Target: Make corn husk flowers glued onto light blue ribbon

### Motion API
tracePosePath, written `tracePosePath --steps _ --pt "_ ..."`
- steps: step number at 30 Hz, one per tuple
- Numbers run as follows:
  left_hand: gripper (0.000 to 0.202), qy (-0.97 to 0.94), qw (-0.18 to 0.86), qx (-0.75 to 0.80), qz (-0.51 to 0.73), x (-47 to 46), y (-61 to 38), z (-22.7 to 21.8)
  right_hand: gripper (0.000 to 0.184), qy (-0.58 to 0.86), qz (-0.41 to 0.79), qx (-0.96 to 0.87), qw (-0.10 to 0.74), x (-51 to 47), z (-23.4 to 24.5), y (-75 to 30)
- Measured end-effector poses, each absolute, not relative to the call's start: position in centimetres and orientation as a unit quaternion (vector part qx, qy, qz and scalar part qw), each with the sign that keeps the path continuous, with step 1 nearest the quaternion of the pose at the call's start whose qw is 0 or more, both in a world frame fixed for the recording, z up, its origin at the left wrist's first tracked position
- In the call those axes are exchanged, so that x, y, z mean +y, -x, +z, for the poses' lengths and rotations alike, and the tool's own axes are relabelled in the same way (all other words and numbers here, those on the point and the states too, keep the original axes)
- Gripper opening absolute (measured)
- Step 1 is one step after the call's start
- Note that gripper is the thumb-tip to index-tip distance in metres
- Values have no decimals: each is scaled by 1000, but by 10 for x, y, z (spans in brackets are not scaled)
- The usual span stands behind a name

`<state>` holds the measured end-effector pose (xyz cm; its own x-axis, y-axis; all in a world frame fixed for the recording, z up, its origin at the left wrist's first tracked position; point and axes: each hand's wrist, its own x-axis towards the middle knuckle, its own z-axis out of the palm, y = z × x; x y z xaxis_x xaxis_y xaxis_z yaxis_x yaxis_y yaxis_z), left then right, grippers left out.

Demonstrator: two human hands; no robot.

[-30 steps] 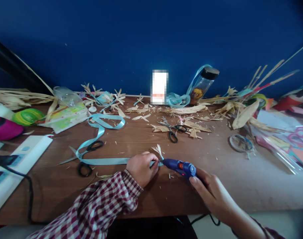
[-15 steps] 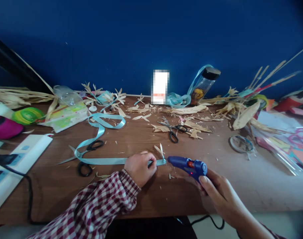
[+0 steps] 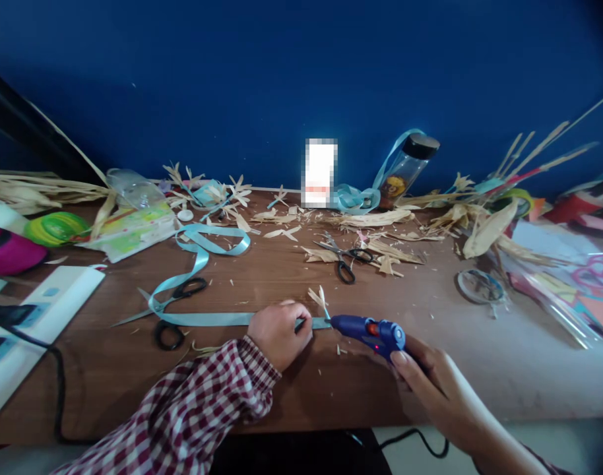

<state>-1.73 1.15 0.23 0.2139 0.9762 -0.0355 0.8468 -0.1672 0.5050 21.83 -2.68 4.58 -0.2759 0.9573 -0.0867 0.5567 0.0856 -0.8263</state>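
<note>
Two bare hands meet over the brown surface, both occupied. The left hand rests low on a light blue ribbon; its grip looks clenched on the strip near the end, though the fingertips are partly hidden. The right hand grasps a blue glue gun by its handle, nozzle aimed at the ribbon's end, where a small tuft of dried husk stands up; whether the tip touches cannot be told. The ribbon runs leftward from the left hand along the surface, then loops over a pair of scissors. It should handle as light, limp and rather slippery, so it is best pinned flat just behind its end, as the left hand does, with skin clear of the nozzle. The tuft looks dry, thin and brittle; a gentle pinch at its narrow base would suit it better than any squeeze on the splayed tips. The gun is probably stiff and modest in weight, with some drag from its cord, and is safest taken by the handle, since a red light glows on its body and the nozzle may be hot.
</note>
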Motion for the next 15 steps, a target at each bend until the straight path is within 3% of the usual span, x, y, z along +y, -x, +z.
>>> tracePosePath --steps 6,15 --pt "15 -754 211 605 149 11 18 1 25 533 409 -708 219 -26 43 -215" --pt "19 -750 222 606 144 11 18 4 30 520 421 -731 137 -17 51 -217"
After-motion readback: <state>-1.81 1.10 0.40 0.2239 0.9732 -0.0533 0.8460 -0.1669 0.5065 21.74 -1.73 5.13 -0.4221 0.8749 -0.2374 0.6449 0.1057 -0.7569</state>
